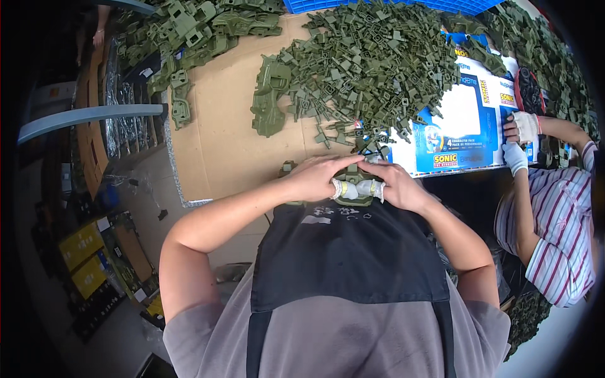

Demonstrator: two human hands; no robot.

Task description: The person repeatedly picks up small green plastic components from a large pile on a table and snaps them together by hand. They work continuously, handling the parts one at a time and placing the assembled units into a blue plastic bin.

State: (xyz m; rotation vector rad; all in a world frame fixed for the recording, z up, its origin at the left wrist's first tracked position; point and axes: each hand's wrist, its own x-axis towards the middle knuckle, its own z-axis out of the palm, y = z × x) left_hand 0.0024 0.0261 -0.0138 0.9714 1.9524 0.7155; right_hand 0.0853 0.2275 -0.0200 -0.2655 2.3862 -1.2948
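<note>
At the table's near edge, close against my apron, both hands are closed over a green moulded plastic part (354,202), perhaps a toy vehicle body. My left hand (318,175) grips its left side, and my right hand (398,184) its right. The index fingertips nearly meet at the far side, beside a small green piece (373,156). Pale cloth covers wrap my thumbs, which point toward each other over the part. My hands hide most of it. Just beyond them spreads a large heap of small green plastic pieces (372,63).
A larger green vehicle body (271,94) lies on the cardboard (220,82), with more bodies (195,25) piled at the far left. Blue and white printed card (457,120) covers the right side. There a co-worker's gloved hands (520,135) work near more green parts. A blue crate (391,6) stands behind.
</note>
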